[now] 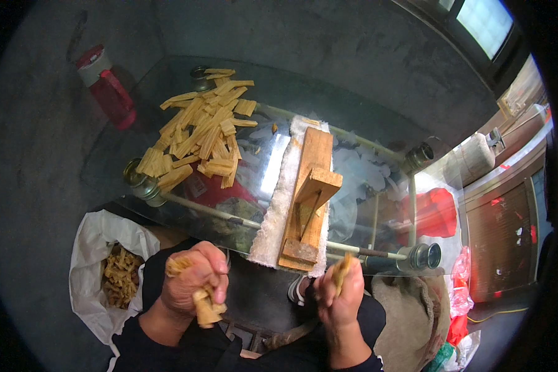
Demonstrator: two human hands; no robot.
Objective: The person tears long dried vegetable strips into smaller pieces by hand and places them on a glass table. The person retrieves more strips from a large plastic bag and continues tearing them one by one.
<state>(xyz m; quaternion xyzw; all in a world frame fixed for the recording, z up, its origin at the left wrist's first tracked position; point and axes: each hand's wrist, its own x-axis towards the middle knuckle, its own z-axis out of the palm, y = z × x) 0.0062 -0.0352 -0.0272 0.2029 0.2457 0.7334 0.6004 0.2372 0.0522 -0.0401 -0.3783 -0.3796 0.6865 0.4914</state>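
My left hand [193, 276] is closed around yellow, fibrous-looking pieces [208, 308], whose ends stick out above and below the fist. In my right hand [342, 293], a thin strip of similar yellow material [342, 274] is pinched between thumb and fingers. Both hands are over my lap, at the near edge of the glass table [381, 116]. Between and beyond them stands a wooden stand [317, 149], a plank with raised blocks and a thin slanting piece. It rests on a white fleecy cloth [269, 232]. A heap of yellow flat strips [204, 125] lies on the table's left side.
On the left, a white bag [86, 260] holds curled yellowish pieces [121, 274]. A pink-and-white bottle-like container [107, 88] is at far left. Metal-capped table legs [425, 255] stand at the corners. Right of me are a brown cloth [402, 316], red plastic bags [460, 297] and a gas cylinder [476, 156].
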